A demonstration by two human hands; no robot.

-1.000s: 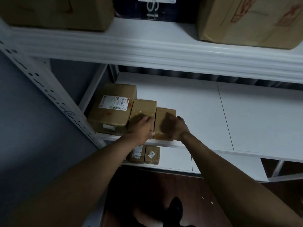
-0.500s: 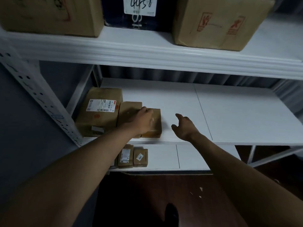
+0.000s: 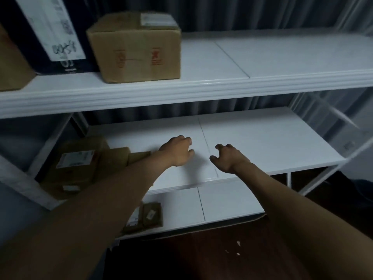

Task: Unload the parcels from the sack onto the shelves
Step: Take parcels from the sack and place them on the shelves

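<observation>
White middle shelf [image 3: 252, 142]: landmark. Upper-tier carton [image 3: 135, 47], red marks, above it at left. Labelled parcel [image 3: 78, 164] at its left end; two smaller parcels [image 3: 121, 158] just beside. Left hand [image 3: 177, 151] and right hand [image 3: 228, 158] over its centre, empty, fingers loosely curled, apart. Two small parcels [image 3: 149, 216] below.

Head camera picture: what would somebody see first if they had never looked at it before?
Two bare arms reach in from the bottom, the left hand and right hand empty, fingers loosely curled over the bare white middle shelf. Next comes the big cardboard box with red marks on the top shelf, left of centre. A cluster of brown parcels sits at the middle shelf's left end, partly behind the left arm.
</observation>
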